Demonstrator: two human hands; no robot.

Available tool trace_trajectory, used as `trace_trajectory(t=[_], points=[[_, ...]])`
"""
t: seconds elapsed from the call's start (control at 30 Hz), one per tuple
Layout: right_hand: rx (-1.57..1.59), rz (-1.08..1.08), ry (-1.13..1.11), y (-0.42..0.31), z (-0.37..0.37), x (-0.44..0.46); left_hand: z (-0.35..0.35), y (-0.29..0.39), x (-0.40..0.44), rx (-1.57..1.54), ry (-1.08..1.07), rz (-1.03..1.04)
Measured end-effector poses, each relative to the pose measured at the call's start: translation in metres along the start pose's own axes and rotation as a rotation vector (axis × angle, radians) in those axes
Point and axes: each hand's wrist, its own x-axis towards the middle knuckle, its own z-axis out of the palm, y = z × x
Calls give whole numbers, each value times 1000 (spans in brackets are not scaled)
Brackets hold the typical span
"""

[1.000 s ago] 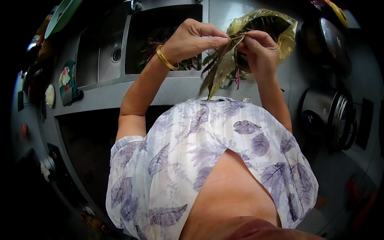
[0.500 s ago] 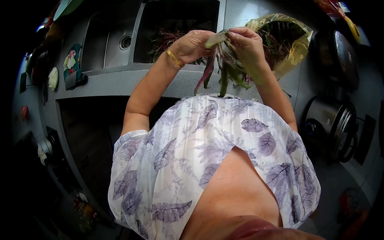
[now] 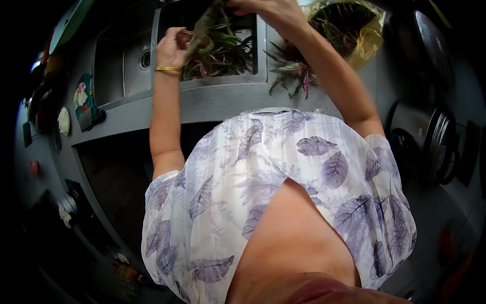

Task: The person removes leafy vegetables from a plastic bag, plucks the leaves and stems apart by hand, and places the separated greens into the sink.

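Note:
Over the right sink basin (image 3: 174, 86), my left hand (image 3: 172, 48), with a gold bangle at the wrist, is closed with a thin pale stem piece at its fingertips. My right hand (image 3: 263, 9) is at the top edge of the head view, its fingers closed by a blurred bunch of leafy greens (image 3: 205, 25) that hangs between the hands. Part of that grip lies out of frame. Green and purple leafy greens (image 3: 217, 63) fill the basin below. More leafy sprigs (image 3: 296, 76) lie on the counter under my right forearm.
An open yellow plastic bag (image 3: 368, 43) of the same greens stands at the right. The left basin (image 3: 114, 66) has a round drain (image 3: 145, 59). A steel-sided cooker (image 3: 420, 137) sits further right. The grey counter edge (image 3: 217, 104) runs before my body.
Both hands moved left and up, from over the counter to above the right basin, bringing greens along. They spread farther apart. Sprigs on the counter, formerly behind the hands, now show.

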Motion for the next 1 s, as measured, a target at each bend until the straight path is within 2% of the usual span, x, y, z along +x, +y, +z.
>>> trace_trajectory(t=[0.03,0.07,0.17,0.2,0.27,0.3,0.33,0.37,0.5,0.57,0.63,0.67,0.77,0.8,0.83,0.9,0.97,1.0], points=[[-151,14,-137,1,-6,10,3,4,-2,204,221,162],[-229,-33,-182,25,-17,24,7,9,-6,338,395,135],[-678,-247,-32,12,-43,4,-16,-3,15,804,551,267],[-825,-96,-74,-13,-52,-14,-13,-8,11,744,458,369],[-826,-213,121,-17,-75,-41,9,-17,-3,801,258,442],[-690,-160,158,-15,-87,-53,25,-23,-13,825,162,479],[-918,-30,127,-20,-105,-69,47,-28,-28,848,18,493],[-1007,-203,149,-7,-120,-85,74,-33,-44,868,-125,507],[-1020,-71,173,22,-143,-145,154,-61,-89,948,-644,433],[-1053,-59,226,35,-138,-166,174,-91,-94,962,-754,309],[-1159,-19,230,50,-139,-181,183,-115,-96,1466,-697,856],[-1227,-31,246,54,-137,-186,186,-125,-96,1736,-646,845],[-1293,-11,319,66,-133,-196,167,-138,-92,1834,-614,974],[-1302,18,337,70,-132,-198,160,-139,-85,1792,-667,847],[-1310,46,352,73,-131,-200,153,-135,-80,1625,-711,715],[-1328,97,309,84,-132,-197,139,-121,-73,1338,-683,581],[-1340,100,306,88,-135,-196,141,-97,-75,1181,-661,175],[-1343,87,324,88,-135,-194,137,-91,-72,1033,-653,129]])
